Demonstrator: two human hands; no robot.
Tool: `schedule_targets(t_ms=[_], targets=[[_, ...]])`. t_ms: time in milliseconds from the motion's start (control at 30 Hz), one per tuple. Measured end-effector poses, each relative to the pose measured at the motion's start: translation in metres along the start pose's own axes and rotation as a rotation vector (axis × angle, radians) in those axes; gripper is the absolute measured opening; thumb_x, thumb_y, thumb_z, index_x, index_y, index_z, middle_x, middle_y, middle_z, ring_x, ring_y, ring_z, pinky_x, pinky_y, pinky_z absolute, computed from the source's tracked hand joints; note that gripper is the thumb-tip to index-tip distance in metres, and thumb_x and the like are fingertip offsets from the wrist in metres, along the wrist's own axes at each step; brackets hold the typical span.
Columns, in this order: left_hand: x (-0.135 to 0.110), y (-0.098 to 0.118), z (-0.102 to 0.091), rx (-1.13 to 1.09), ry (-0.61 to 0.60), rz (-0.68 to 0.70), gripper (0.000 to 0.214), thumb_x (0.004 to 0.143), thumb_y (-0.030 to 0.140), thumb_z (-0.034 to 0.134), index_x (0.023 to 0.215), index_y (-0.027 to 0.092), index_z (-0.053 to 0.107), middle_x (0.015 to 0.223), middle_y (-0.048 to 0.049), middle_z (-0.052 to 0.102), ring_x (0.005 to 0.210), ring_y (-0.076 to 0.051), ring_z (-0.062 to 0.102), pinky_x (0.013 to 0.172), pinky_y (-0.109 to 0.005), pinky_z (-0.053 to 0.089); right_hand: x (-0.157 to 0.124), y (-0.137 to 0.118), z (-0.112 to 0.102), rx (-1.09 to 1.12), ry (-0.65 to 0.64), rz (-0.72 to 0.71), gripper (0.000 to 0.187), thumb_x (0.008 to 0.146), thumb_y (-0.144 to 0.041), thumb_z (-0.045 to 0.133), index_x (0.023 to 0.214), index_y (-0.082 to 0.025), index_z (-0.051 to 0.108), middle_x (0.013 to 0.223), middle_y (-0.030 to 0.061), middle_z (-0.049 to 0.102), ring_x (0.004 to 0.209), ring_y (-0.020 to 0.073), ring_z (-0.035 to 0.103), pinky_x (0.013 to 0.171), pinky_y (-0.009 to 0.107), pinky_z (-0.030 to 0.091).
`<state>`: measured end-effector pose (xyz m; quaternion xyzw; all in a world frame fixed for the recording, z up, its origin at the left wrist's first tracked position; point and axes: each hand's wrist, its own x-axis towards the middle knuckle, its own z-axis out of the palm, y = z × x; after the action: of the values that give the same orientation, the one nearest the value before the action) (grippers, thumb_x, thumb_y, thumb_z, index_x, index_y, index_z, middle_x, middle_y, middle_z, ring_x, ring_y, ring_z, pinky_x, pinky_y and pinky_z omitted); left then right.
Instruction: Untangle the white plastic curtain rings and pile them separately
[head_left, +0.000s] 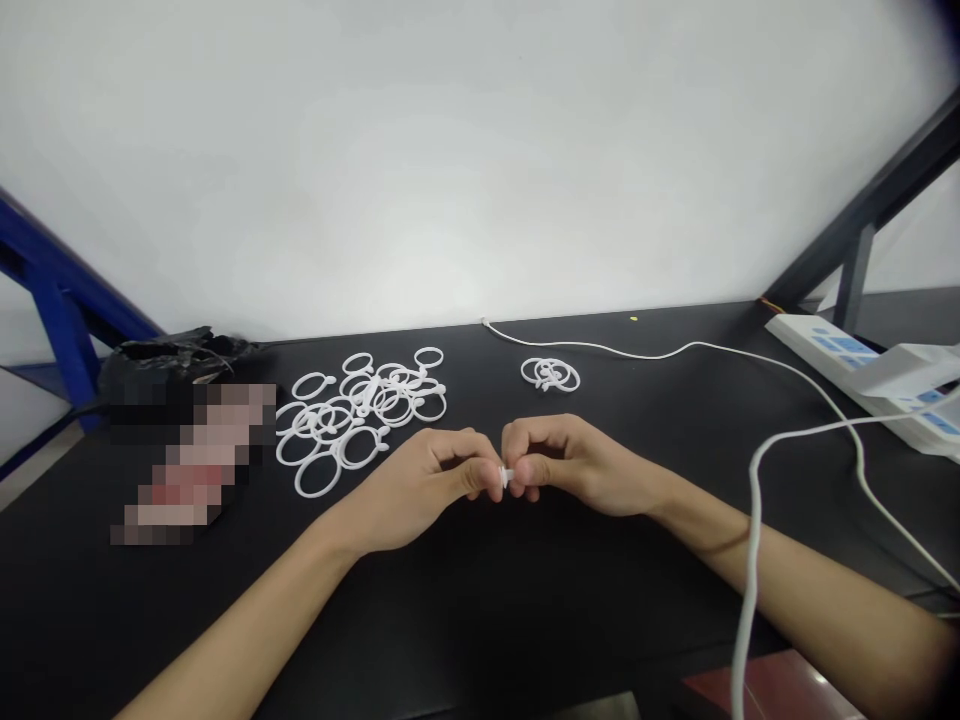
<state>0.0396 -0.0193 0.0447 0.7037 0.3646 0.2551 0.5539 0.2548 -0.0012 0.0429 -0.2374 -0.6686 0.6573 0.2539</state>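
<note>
A small white plastic piece (506,477) is pinched between the fingertips of both hands, low over the middle of the black table. My left hand (439,485) is closed, with thumb and fingers on the piece's left side. From the other side, my right hand (574,468) grips it with thumb and fingers closed. Most of the piece is hidden by the fingers. Left of my left hand lies a loose pile of thin white rings (367,398) with small tabs. A smaller cluster of white rings (553,374) rests beyond my right hand.
A white cable (752,520) loops over my right forearm, and a thinner one (585,346) runs along the back. White boxes with blue markings (847,350) stand at right. A black plastic bag (165,360) and a pixelated item (202,455) lie at left. Behind is a white wall.
</note>
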Motion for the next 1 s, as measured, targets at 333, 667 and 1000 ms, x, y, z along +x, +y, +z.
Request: schedule_targets(t_ms=[333, 667, 1000], targets=[[0.007, -0.007, 0.002, -0.192, -0.028, 0.114, 0.047, 0.086, 0.061, 0.055, 0.070, 0.018, 0.064, 0.077, -0.0004, 0.057, 0.071, -0.013, 0.047, 0.070, -0.027, 0.038, 0.001, -0.001, -0.002, 0.057, -0.021, -0.074, 0.024, 0.091, -0.035, 0.063, 0.078, -0.015, 0.057, 0.080, 0.0021, 0.060, 0.072, 0.0095, 0.056, 0.059, 0.021, 0.045], [0.007, -0.010, -0.001, -0.279, 0.100, 0.159, 0.049, 0.082, 0.063, 0.061, 0.060, 0.019, 0.056, 0.066, -0.0005, 0.051, 0.068, -0.016, 0.048, 0.070, -0.032, 0.043, -0.001, -0.003, -0.005, 0.087, 0.018, -0.148, 0.021, 0.091, -0.033, 0.063, 0.081, -0.015, 0.059, 0.078, 0.0011, 0.062, 0.066, 0.0091, 0.057, 0.060, 0.023, 0.048], [0.009, -0.018, -0.010, 1.065, 0.674, 0.120, 0.024, 0.094, 0.032, 0.051, 0.109, 0.018, 0.064, 0.108, -0.0085, 0.061, 0.104, -0.027, 0.050, 0.091, -0.043, 0.041, -0.004, 0.008, -0.053, -1.170, 0.580, -0.300, 0.009, 0.089, -0.026, 0.064, 0.085, -0.021, 0.070, 0.100, 0.0066, 0.061, 0.083, 0.0174, 0.060, 0.075, 0.032, 0.048]])
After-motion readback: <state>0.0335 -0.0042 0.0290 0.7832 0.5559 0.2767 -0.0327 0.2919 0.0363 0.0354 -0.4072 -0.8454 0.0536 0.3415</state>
